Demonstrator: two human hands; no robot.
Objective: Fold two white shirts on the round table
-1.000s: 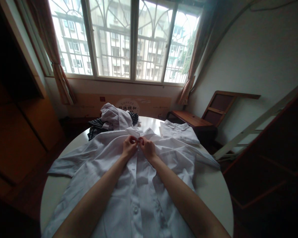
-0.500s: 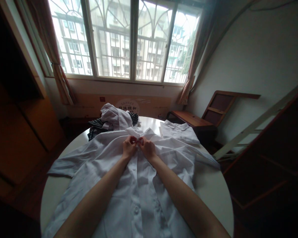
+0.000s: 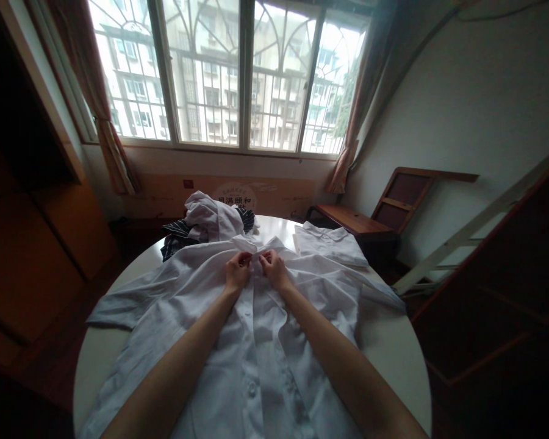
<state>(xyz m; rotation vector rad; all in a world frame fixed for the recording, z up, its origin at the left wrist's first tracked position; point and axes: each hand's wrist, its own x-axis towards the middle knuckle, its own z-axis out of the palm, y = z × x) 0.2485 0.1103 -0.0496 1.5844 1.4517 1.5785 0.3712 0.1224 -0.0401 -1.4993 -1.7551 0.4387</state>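
Observation:
A white short-sleeved shirt [image 3: 196, 305] lies spread front-up on a round white table [image 3: 393, 353], its collar pointing towards the window. My left hand [image 3: 236, 272] and my right hand [image 3: 272, 269] meet at the top of the button placket, just below the collar. Each hand pinches the shirt's front edge with closed fingers. What lies between the fingertips is too small to make out. My forearms rest over the shirt's lower half.
A folded white shirt [image 3: 332, 244] lies at the table's far right. A heap of white and dark striped clothes [image 3: 205, 222] sits at the far edge. A wooden bench [image 3: 352, 221] stands by the right wall, a wooden cabinet [image 3: 32, 244] at left.
My right hand has shifted slightly up and apart from the left one at the collar. The shirt and the other clothes lie as before.

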